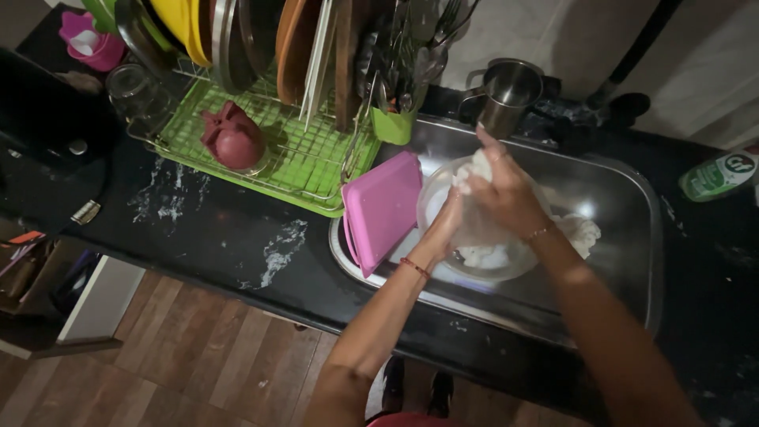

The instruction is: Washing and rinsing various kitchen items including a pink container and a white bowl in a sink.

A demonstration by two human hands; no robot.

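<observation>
Both my hands are over a steel sink [632, 198]. My left hand [444, 225] grips the near rim of a clear plastic bowl [431, 198] tilted in the sink. My right hand [506, 194] presses a white cloth [474, 168] into the bowl, fingers closed on it. More white cloth or foam [581, 231] lies in the sink to the right. A pink rectangular tray [383, 207] leans on the sink's left edge, just beside my left hand.
A green dish rack [292, 162] with plates, lids and cutlery stands at the back left, a dark red mould [232, 138] on it. A steel mug [506, 91] is behind the sink. A green bottle [719, 174] lies at right on the black counter [205, 229].
</observation>
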